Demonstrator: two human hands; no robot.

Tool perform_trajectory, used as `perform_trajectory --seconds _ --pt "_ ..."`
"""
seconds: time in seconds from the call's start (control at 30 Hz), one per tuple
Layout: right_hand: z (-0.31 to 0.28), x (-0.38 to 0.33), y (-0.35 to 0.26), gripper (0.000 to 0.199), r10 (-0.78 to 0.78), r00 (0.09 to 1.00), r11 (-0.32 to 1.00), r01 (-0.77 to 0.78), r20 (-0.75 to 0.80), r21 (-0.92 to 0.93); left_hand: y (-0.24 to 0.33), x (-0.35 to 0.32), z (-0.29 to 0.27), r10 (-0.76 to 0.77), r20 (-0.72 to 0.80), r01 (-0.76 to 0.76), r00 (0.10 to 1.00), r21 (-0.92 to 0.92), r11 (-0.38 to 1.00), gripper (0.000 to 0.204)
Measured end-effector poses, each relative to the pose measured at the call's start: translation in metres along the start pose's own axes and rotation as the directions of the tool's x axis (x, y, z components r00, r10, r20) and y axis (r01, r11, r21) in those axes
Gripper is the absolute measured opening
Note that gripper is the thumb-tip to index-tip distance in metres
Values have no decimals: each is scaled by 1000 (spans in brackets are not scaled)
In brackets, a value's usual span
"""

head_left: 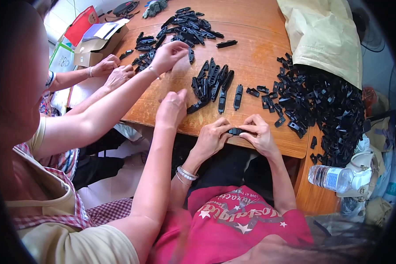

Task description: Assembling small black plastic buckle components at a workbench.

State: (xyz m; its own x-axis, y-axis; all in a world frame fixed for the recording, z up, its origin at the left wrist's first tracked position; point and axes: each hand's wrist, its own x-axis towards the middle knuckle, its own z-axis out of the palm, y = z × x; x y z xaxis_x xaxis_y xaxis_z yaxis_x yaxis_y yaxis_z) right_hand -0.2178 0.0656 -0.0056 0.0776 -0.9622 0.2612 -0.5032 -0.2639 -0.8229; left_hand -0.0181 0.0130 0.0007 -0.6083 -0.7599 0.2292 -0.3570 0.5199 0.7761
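Note:
Close to the table's near edge, a small black plastic part (235,131) is held level between my two hands. My left hand (212,137), with bracelets at the wrist, pinches its left end. The fingers of my right hand (260,135) are closed on the other end, and my fingertips cover both ends of it. Just beyond my hands lie a single long black part (238,97) and a bunch of similar long slotted parts (213,78). Smaller black clip-like pieces (268,103) are scattered to the right, nearest my right hand.
A co-worker's hands (175,108) work at my left, one lifting a black part (191,55). Another person's hands (114,77) are farther left. A big heap of black pieces (334,114) spills from a beige sack (325,39). A plastic bottle (332,177) lies at right.

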Motion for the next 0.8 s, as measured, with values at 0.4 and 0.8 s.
perform_trajectory --seconds 0.4,0.8 --pt "-14 57 19 19 -140 900 863 -93 -412 -497 -14 -94 -13 0 -306 131 952 407 904 17" --pt "-5 -1 -16 13 326 798 907 -113 -506 406 1 50 37 23 -254 73 967 365 928 22"
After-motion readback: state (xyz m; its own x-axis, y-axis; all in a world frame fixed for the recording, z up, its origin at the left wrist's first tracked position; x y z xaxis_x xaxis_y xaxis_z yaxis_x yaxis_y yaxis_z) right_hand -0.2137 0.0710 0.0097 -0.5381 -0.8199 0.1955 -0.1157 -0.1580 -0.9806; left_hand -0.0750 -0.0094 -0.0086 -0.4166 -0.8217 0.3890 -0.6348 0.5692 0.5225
